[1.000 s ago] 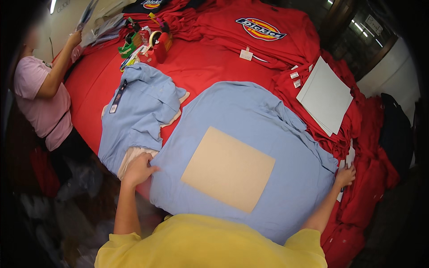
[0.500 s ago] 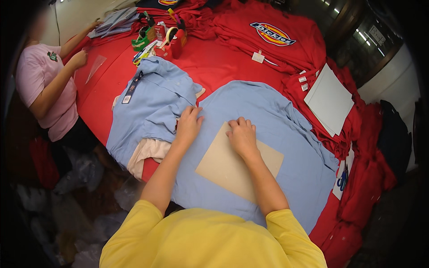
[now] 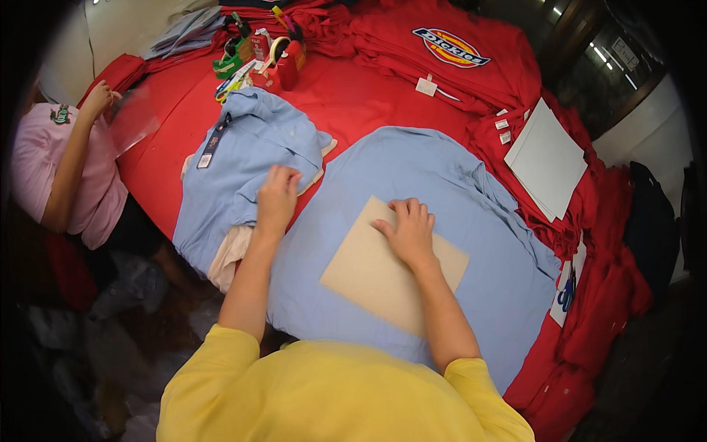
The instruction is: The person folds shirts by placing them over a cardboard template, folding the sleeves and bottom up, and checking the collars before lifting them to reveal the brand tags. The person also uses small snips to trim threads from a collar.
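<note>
A light blue garment (image 3: 353, 177) lies spread out in front of me, with a beige rectangular card (image 3: 368, 276) on it. My right hand (image 3: 410, 232) rests on the card's upper part, fingers apart. To its left, my left hand (image 3: 277, 197) is over the inner edge of a heap of blue garments (image 3: 254, 144), beside the spread one. Its fingers are loosely bent, the thumb stands apart, and I see nothing in them. A dark hang tag (image 3: 213, 144) lies on the heap, and cream cloth (image 3: 230, 258) shows from under it.
Red cloth (image 3: 353, 96) covers the table. Green and red tape dispensers (image 3: 280, 70) and scissors (image 3: 234, 81) are at the back. White sheets (image 3: 549, 162) lie on red garments at right, near blue-handled scissors (image 3: 565, 295). A co-worker in pink (image 3: 66, 162) holds a clear bag (image 3: 134, 121).
My left hand has moved left, off the spread garment toward the heap. That garment's left edge reaches farther left. My right hand has shifted slightly right. The co-worker's arms have drawn in.
</note>
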`<state>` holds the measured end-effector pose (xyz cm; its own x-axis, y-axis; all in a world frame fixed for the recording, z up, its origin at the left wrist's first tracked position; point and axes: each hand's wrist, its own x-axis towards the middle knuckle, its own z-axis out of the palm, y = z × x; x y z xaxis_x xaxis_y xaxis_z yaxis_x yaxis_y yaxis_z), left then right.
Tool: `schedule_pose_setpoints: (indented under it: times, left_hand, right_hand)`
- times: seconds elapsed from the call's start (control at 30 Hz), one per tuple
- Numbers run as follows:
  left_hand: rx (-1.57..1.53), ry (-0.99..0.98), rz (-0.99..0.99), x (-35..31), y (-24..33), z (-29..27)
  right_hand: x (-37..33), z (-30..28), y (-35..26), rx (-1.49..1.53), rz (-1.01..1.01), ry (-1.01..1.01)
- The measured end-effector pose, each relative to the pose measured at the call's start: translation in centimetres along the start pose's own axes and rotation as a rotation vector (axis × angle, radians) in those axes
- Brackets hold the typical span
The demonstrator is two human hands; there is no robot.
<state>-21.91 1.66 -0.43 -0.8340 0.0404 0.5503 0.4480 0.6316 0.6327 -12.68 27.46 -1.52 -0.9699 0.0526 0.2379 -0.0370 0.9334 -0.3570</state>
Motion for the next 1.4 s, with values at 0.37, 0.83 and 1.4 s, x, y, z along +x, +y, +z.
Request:
schedule_pose_setpoints:
  times: [0.37,0.83,1.4]
  left_hand:
    - [0.097,-0.274,-0.236,-5.8,1.1,-14.0]
    - [0.1,0.015,0.042,-0.4,-0.8,8.0]
    - [0.431,-0.55,-0.16,-2.5,-0.9,-12.6]
  right_hand:
    - [-3.6,-6.3,2.0,-0.11,0.183,-0.273]
    - [-4.1,-5.3,3.1,-0.102,0.183,-0.175]
    - [-4.3,-5.1,3.6,-0.018,0.163,-0.088]
